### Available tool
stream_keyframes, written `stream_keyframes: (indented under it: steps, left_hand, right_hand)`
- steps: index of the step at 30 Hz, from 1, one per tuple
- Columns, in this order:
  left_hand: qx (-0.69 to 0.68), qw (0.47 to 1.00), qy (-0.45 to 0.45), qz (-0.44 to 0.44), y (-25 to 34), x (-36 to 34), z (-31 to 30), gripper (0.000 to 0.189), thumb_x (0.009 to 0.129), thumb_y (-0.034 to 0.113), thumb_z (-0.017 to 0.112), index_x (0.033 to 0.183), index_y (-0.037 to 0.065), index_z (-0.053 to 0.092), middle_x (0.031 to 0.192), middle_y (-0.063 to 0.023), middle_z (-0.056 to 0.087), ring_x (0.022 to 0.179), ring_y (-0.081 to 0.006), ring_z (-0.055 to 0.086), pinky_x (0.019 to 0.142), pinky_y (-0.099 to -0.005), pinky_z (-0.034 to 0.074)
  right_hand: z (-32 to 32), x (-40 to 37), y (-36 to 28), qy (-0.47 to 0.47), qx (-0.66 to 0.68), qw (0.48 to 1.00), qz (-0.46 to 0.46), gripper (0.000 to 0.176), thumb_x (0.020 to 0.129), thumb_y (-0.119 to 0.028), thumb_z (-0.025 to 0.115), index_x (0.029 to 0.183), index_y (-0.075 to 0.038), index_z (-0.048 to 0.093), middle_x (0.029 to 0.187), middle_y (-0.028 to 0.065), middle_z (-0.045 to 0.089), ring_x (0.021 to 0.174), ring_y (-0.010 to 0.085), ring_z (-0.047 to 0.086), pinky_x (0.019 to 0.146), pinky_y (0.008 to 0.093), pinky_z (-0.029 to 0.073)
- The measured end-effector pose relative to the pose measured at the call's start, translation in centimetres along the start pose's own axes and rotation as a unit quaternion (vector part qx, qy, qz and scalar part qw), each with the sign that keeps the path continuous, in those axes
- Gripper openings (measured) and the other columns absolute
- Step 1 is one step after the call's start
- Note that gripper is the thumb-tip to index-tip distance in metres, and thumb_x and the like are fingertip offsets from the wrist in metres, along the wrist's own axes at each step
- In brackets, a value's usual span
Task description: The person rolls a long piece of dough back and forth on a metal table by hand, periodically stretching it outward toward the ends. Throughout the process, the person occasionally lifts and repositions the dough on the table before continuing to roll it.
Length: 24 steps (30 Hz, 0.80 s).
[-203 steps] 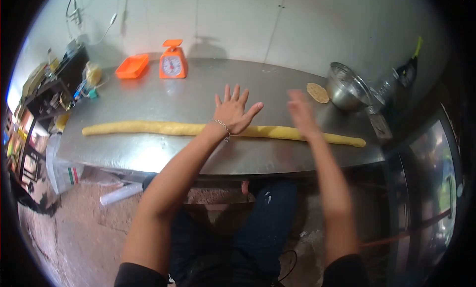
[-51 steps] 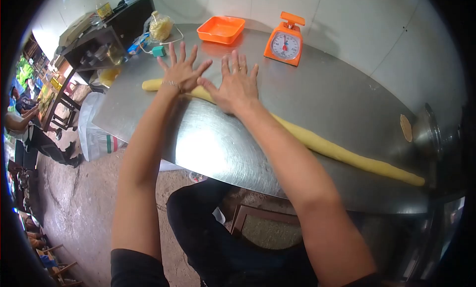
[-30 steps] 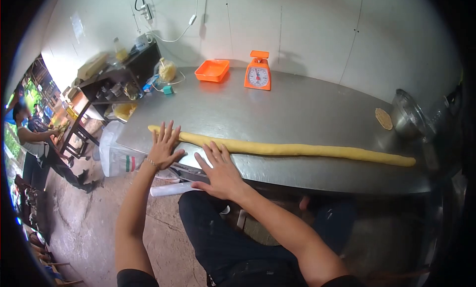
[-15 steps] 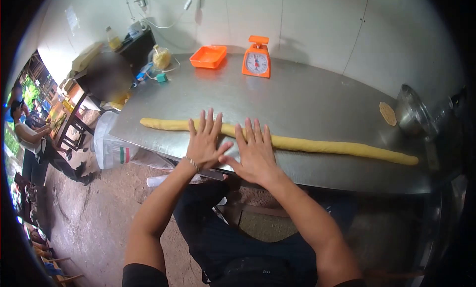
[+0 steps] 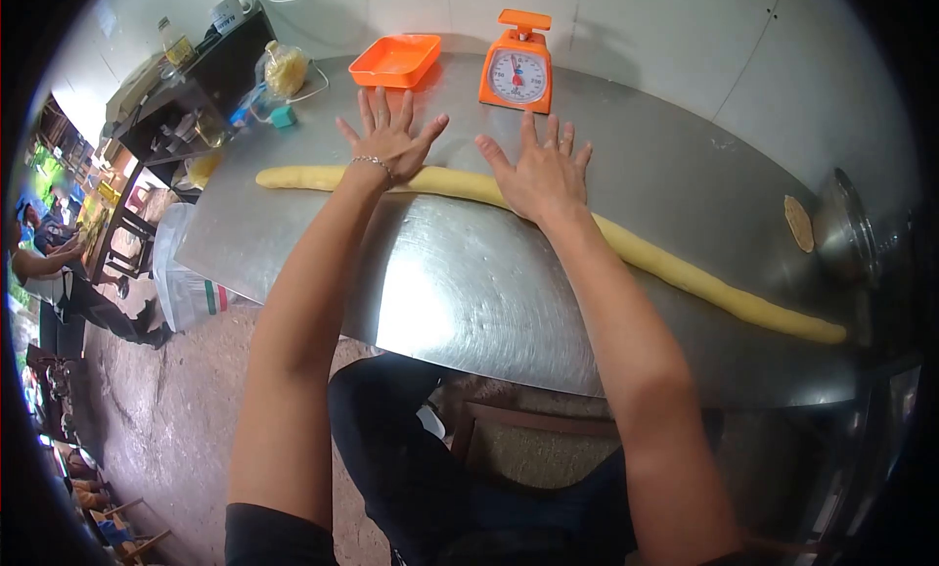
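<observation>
A long yellow dough rope point(image 5: 685, 277) lies across the steel table point(image 5: 460, 292), from the left side to the right edge. My left hand point(image 5: 391, 135), with a bracelet at the wrist, lies flat with spread fingers over the rope's left part. A little to the right, my right hand point(image 5: 543, 170) is flat and spread on the rope too. Both palms press down on the dough; neither hand grips anything.
An orange scale point(image 5: 516, 74) and an orange tray point(image 5: 395, 60) stand at the table's back. A flat dough disc point(image 5: 799, 223) and a metal bowl point(image 5: 843, 238) are at the right end. A dark shelf with clutter point(image 5: 186, 87) stands to the left. Seated people point(image 5: 44, 263) are at far left.
Both hands have moved forward across the table, away from me, with the dough rope rolling under them. They have spread a little apart. The view has tilted down and closer.
</observation>
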<state>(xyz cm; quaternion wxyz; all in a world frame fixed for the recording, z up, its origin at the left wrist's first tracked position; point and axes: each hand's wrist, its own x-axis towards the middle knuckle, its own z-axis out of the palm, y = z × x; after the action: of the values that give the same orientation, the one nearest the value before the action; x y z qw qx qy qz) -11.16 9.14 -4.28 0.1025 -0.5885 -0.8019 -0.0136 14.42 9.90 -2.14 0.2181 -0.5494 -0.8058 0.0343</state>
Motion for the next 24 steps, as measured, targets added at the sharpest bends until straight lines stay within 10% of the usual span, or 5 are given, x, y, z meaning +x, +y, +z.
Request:
stream_keyframes:
  steps: [4, 10, 18, 24]
  left_hand:
    - [-0.042, 0.991, -0.125, -0.022, -0.4, -4.4, -3.6, 0.072, 0.108, 0.067, 0.041, 0.173, 0.040, 0.029, 0.185, -0.0145, 0.013, 0.167, -0.0544, 0.009, 0.124, -0.0835, 0.012]
    - [-0.059, 0.996, -0.039, 0.049, -3.9, -13.7, -4.8, 0.091, 0.104, 0.082, 0.035, 0.171, 0.021, 0.038, 0.177, -0.0191, 0.036, 0.162, -0.0496, 0.031, 0.128, -0.0745, 0.015]
    - [-0.100, 0.989, 0.009, 0.110, -8.1, -28.3, -6.0, 0.095, 0.101, 0.077, 0.049, 0.177, 0.025, 0.025, 0.184, -0.0193, 0.017, 0.168, -0.0463, 0.013, 0.127, -0.0777, 0.001]
    - [-0.074, 0.992, -0.001, 0.099, -9.7, -23.6, -4.6, 0.095, 0.101, 0.077, 0.049, 0.178, 0.028, 0.022, 0.185, -0.0170, 0.012, 0.170, -0.0464, 0.006, 0.126, -0.0793, -0.004]
  right_hand:
    - [-1.9, -3.0, -1.0, -0.073, -0.033, 0.996, -0.025, 0.107, 0.102, -0.086, 0.033, 0.167, -0.001, 0.041, 0.174, 0.0308, 0.034, 0.163, 0.0485, 0.030, 0.131, 0.0679, 0.017]
    - [-4.6, -12.1, -1.8, -0.086, -0.035, 0.993, -0.078, 0.109, 0.100, -0.085, 0.042, 0.166, 0.001, 0.042, 0.171, 0.0313, 0.039, 0.161, 0.0487, 0.033, 0.131, 0.0662, 0.017]
    - [-6.8, -24.1, -1.1, 0.005, 0.015, 0.983, -0.184, 0.111, 0.099, -0.083, 0.046, 0.167, 0.004, 0.038, 0.173, 0.0322, 0.034, 0.163, 0.0516, 0.024, 0.133, 0.0655, 0.011]
    - [-5.7, -21.4, -0.9, 0.005, -0.021, 0.982, -0.188, 0.115, 0.099, -0.086, 0.041, 0.167, 0.007, 0.036, 0.170, 0.0358, 0.035, 0.162, 0.0519, 0.026, 0.133, 0.0655, 0.010]
